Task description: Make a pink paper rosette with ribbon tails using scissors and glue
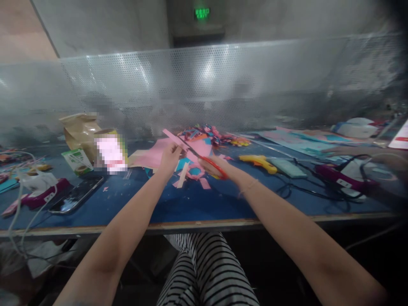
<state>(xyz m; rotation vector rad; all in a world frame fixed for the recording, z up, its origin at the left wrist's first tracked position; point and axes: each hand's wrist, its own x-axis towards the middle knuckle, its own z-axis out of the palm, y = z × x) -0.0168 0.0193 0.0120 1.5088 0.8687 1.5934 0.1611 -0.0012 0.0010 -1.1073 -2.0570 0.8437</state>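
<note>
My left hand pinches a narrow strip of pink paper above the middle of the table. Red-handled scissors are gripped in my right hand, their blades pointing up and left toward the strip. Whether the blades touch the paper is too blurred to tell. Behind and under my hands lie larger pink sheets. Just below them on the table are cut pieces: a pink ring-like piece with blue by it, and a cream strip.
A heap of colourful paper scraps lies behind my hands. To the right are a yellow glue gun, a pale green box, a purple power strip and another person's arm. A phone and a brown bag stand left.
</note>
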